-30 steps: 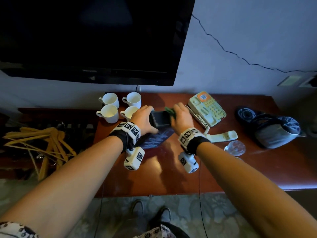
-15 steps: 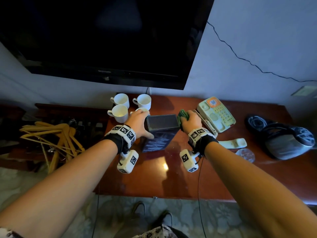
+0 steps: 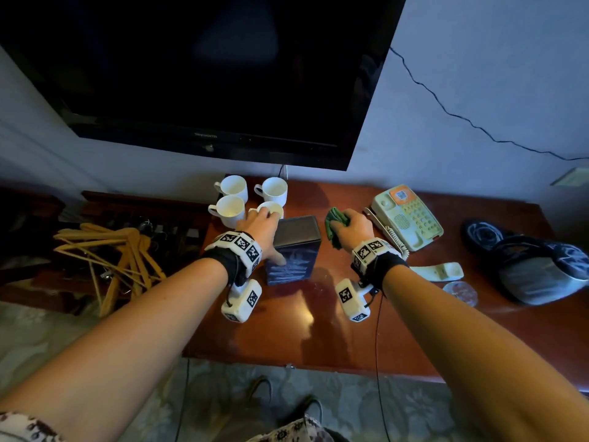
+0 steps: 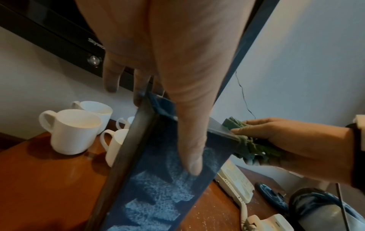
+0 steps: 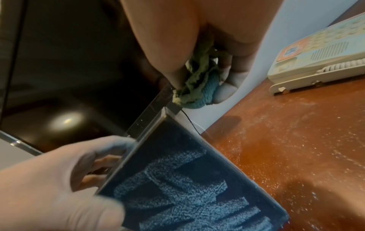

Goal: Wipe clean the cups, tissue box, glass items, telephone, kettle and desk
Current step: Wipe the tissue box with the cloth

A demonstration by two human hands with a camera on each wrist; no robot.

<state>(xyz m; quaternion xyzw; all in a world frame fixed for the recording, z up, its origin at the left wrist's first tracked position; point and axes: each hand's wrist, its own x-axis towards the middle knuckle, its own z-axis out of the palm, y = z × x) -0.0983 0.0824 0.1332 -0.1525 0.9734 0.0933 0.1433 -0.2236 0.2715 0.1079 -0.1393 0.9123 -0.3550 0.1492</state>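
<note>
A dark blue tissue box (image 3: 294, 250) stands on end on the brown desk (image 3: 318, 330). My left hand (image 3: 271, 234) grips its left side, with the thumb (image 4: 189, 156) flat on the patterned front and the fingers behind. My right hand (image 3: 353, 229) clutches a green cloth (image 3: 334, 224). In the wrist views the cloth (image 5: 195, 87) meets the box's upper right edge (image 4: 221, 134). Several white cups (image 3: 234, 186) stand behind my left hand. The telephone (image 3: 408, 215) sits to the right with its handset (image 3: 436, 271) lying off the cradle.
A small glass piece (image 3: 460, 291) lies by the handset, and a grey kettle (image 3: 535, 269) lies at the desk's right end. A dark TV (image 3: 207, 74) hangs above the cups. Wooden hangers (image 3: 118, 253) are piled left of the desk. White dust specks (image 5: 296, 140) cover the desk.
The box has gone from tipped back in both hands to standing on end. My right hand with the cloth has shifted from its top to its right edge.
</note>
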